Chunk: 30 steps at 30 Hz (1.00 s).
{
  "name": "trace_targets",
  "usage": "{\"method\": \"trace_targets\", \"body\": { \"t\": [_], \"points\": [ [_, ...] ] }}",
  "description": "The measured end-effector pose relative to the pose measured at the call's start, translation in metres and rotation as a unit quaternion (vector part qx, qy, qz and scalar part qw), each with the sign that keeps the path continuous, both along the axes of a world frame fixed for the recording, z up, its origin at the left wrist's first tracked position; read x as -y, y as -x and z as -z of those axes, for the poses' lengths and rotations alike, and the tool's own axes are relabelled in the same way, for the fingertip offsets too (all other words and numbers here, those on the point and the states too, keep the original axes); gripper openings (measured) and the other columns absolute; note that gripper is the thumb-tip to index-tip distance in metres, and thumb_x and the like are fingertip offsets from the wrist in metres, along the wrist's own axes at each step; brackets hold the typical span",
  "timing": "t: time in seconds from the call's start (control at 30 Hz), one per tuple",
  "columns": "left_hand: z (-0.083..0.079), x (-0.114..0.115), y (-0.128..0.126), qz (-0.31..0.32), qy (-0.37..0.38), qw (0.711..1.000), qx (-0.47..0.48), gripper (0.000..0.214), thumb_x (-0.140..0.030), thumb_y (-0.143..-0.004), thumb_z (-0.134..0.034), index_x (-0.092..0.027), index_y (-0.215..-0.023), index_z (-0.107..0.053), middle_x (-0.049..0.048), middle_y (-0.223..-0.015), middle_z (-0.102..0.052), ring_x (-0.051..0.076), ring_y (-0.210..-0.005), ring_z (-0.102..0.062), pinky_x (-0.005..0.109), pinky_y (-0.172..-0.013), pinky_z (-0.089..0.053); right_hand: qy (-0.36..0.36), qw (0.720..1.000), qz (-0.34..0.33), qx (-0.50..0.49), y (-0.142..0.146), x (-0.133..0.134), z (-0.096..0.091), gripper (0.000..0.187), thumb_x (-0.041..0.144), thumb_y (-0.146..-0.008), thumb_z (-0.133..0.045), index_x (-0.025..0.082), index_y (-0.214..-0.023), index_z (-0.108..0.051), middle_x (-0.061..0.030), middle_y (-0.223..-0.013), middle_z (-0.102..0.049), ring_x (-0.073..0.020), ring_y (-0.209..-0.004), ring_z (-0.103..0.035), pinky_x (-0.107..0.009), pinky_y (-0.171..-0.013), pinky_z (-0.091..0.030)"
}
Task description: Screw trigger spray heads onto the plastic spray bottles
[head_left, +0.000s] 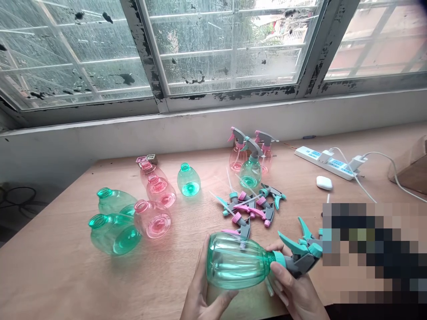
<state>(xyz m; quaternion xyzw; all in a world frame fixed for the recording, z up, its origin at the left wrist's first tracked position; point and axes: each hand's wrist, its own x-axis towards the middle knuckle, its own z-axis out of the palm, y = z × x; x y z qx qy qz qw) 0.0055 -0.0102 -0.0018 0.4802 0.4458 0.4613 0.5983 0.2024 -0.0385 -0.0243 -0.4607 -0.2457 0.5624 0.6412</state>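
Observation:
My left hand (203, 289) is wrapped round the base of a green spray bottle (238, 262), which lies sideways above the table's front edge. At the bottle's neck, my right hand (293, 284) grips the turquoise collar of the grey and turquoise trigger sprayer (302, 253) with thumb and fingers. The sprayer sits on the neck, its turquoise levers pointing up. A dip tube shows faintly inside the clear green body. Just beyond the bottle lies a pile of loose trigger sprayers (255, 209) in pink, grey and turquoise.
Green bottles (116, 233) and pink bottles (152, 220) without sprayers stand or lie at left. Several bottles with sprayers, one of them green (251, 173), stand at the back. A power strip (323, 162) with white cables and a white case (324, 182) lie at right. A blurred patch covers the lower right.

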Motion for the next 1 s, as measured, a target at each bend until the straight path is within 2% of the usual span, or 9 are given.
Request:
{"method": "trace_targets", "body": {
  "t": [0.13, 0.2, 0.27, 0.33, 0.43, 0.53, 0.7, 0.83, 1.0],
  "points": [
    [0.003, 0.002, 0.001, 0.005, -0.001, 1.000, 0.006, 0.097, -0.044, -0.081, -0.090, -0.034, -0.164, -0.042, 0.0039, -0.168, -0.052, 0.032, -0.159, -0.037, 0.043, -0.133, -0.020, -0.006, 1.000, 0.002, -0.008, 0.001, 0.000, 0.003, 0.047, 0.056, -0.084, -0.087, 0.027, -0.108, -0.060, 0.0143, -0.046, -0.044, -0.0082, -0.041, -0.034, -0.022, -0.049, -0.036],
    [0.000, 0.002, 0.003, 0.019, 0.016, 0.999, 0.039, 0.111, -0.049, -0.077, -0.093, -0.032, -0.168, -0.032, 0.0067, -0.168, -0.050, 0.033, -0.158, -0.039, 0.042, -0.132, -0.024, -0.014, 1.000, -0.003, 0.010, 0.001, 0.000, 0.004, 0.046, 0.057, -0.083, -0.087, 0.026, -0.106, -0.062, 0.0139, -0.044, -0.044, -0.0081, -0.039, -0.033, -0.022, -0.046, -0.031],
    [-0.005, 0.002, 0.004, 0.034, 0.029, 0.997, 0.066, 0.118, -0.056, -0.073, -0.093, -0.029, -0.169, -0.031, 0.0093, -0.168, -0.051, 0.036, -0.156, -0.043, 0.042, -0.129, -0.032, -0.020, 0.999, -0.016, 0.038, 0.000, -0.001, 0.006, 0.046, 0.057, -0.083, -0.087, 0.023, -0.105, -0.066, 0.0131, -0.042, -0.045, -0.0076, -0.038, -0.031, -0.023, -0.045, -0.026],
    [-0.010, 0.000, 0.004, 0.036, 0.022, 0.997, 0.064, 0.107, -0.058, -0.075, -0.091, -0.027, -0.165, -0.042, 0.0097, -0.167, -0.052, 0.037, -0.155, -0.044, 0.042, -0.127, -0.036, -0.028, 0.998, -0.027, 0.057, 0.000, -0.002, 0.008, 0.045, 0.057, -0.083, -0.087, 0.020, -0.103, -0.068, 0.0126, -0.041, -0.045, -0.0070, -0.037, -0.030, -0.024, -0.046, -0.024],
    [-0.011, -0.002, 0.002, 0.019, 0.005, 0.999, 0.038, 0.087, -0.051, -0.080, -0.090, -0.028, -0.157, -0.055, 0.0066, -0.166, -0.054, 0.036, -0.157, -0.041, 0.042, -0.128, -0.034, -0.033, 0.998, -0.019, 0.050, 0.000, -0.002, 0.009, 0.044, 0.055, -0.085, -0.086, 0.022, -0.106, -0.066, 0.0138, -0.041, -0.045, -0.0071, -0.037, -0.029, -0.025, -0.047, -0.028],
    [-0.004, -0.001, 0.001, 0.010, 0.010, 0.999, 0.033, 0.093, -0.045, -0.080, -0.091, -0.031, -0.161, -0.048, 0.0045, -0.168, -0.051, 0.034, -0.159, -0.038, 0.043, -0.131, -0.028, -0.026, 0.999, -0.005, 0.024, 0.000, -0.002, 0.009, 0.045, 0.054, -0.086, -0.086, 0.025, -0.109, -0.061, 0.0150, -0.042, -0.044, -0.0082, -0.038, -0.031, -0.025, -0.048, -0.033],
    [0.003, 0.002, 0.002, 0.021, 0.006, 1.000, 0.013, 0.100, -0.047, -0.086, -0.086, -0.031, -0.168, -0.032, 0.0056, -0.172, -0.045, 0.032, -0.161, -0.034, 0.045, -0.134, -0.017, -0.021, 1.000, 0.002, 0.017, 0.001, -0.001, 0.009, 0.045, 0.055, -0.085, -0.086, 0.025, -0.108, -0.061, 0.0146, -0.044, -0.044, -0.0075, -0.039, -0.033, -0.023, -0.047, -0.032],
    [-0.008, 0.000, 0.002, 0.047, 0.013, 0.998, 0.049, 0.103, -0.059, -0.076, -0.090, -0.025, -0.163, -0.046, 0.0102, -0.167, -0.052, 0.039, -0.158, -0.039, 0.047, -0.131, -0.028, -0.026, 0.999, -0.002, 0.035, 0.001, -0.002, 0.008, 0.048, 0.057, -0.083, -0.088, 0.023, -0.107, -0.063, 0.0144, -0.043, -0.044, -0.0074, -0.038, -0.029, -0.024, -0.047, -0.032],
    [-0.018, -0.003, 0.000, 0.022, 0.020, 0.999, 0.029, 0.081, -0.058, -0.080, -0.088, -0.026, -0.150, -0.063, 0.0082, -0.158, -0.063, 0.039, -0.153, -0.048, 0.045, -0.127, -0.037, -0.033, 0.999, -0.008, 0.038, 0.002, -0.002, 0.008, 0.047, 0.056, -0.083, -0.088, 0.024, -0.109, -0.064, 0.0146, -0.042, -0.044, -0.0073, -0.037, -0.029, -0.023, -0.046, -0.028]
  ]
}}
